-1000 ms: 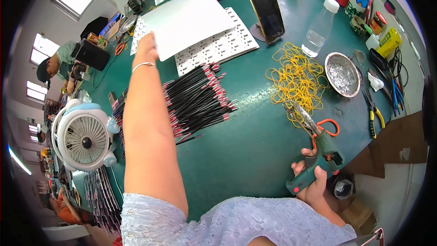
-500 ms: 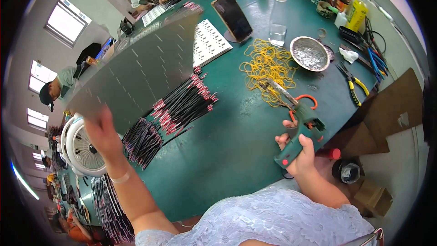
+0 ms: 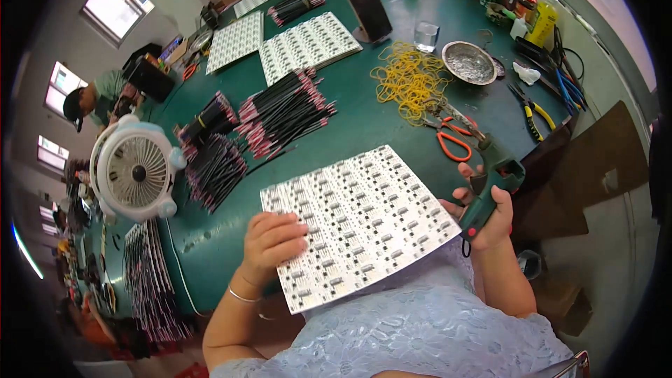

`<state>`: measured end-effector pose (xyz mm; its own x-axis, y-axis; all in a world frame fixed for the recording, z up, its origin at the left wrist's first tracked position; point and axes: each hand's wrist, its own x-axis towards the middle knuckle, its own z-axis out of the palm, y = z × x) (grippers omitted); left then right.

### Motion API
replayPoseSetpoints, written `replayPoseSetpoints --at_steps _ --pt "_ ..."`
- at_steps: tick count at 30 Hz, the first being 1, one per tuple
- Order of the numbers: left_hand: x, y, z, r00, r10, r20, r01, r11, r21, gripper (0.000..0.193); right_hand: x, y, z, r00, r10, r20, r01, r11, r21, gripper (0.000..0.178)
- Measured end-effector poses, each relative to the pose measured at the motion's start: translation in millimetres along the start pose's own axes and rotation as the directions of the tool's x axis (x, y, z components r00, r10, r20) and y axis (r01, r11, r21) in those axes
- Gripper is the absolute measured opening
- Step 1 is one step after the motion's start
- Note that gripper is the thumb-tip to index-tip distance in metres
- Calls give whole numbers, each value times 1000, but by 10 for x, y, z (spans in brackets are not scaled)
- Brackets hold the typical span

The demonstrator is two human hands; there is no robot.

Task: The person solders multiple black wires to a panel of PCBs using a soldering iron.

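My left hand grips the left edge of a white circuit board panel, its fingers lying on top and its thumb hidden. Rows of small dark and silvery parts cover the upper face of the panel, which is tilted in front of my body. In my right hand is a green soldering gun, its metal barrel pointing away over the table. My right fingers are close to the panel's right corner; whether they touch it I cannot tell. Orange-handled scissors lie just beyond.
Black wires with red ends are heaped beyond the panel, near a white fan. More white panels lie farther back. Yellow cord, a metal bowl, a bottle, a phone and pliers occupy the far side.
My left hand has brought the panel down from the raised left side to in front of my body, its populated face now up. The soldering gun has moved slightly right.
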<state>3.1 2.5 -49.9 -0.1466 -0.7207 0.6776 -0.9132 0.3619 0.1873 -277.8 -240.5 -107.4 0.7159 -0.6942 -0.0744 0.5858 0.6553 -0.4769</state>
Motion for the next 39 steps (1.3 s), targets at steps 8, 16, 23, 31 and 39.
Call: replayPoseSetpoints --at_steps 8,16,23,31,39 --pt "-247 216 -37 812 -254 526 186 966 179 37 30 187 27 971 222 93 -223 975 -2 41" --pt "-327 285 140 641 -415 646 333 908 253 58 343 -16 9 988 100 120 -63 958 -278 48" --pt "-182 14 371 663 -483 573 302 872 385 62 427 -424 -83 998 -14 56 34 931 -364 48" --pt "-92 -76 407 667 -447 596 330 894 301 62 518 106 46 999 44 23 -39 981 -192 49" --pt "-86 -84 386 690 -464 556 347 886 308 63 527 205 0 998 20 -56 -29 988 -153 50"
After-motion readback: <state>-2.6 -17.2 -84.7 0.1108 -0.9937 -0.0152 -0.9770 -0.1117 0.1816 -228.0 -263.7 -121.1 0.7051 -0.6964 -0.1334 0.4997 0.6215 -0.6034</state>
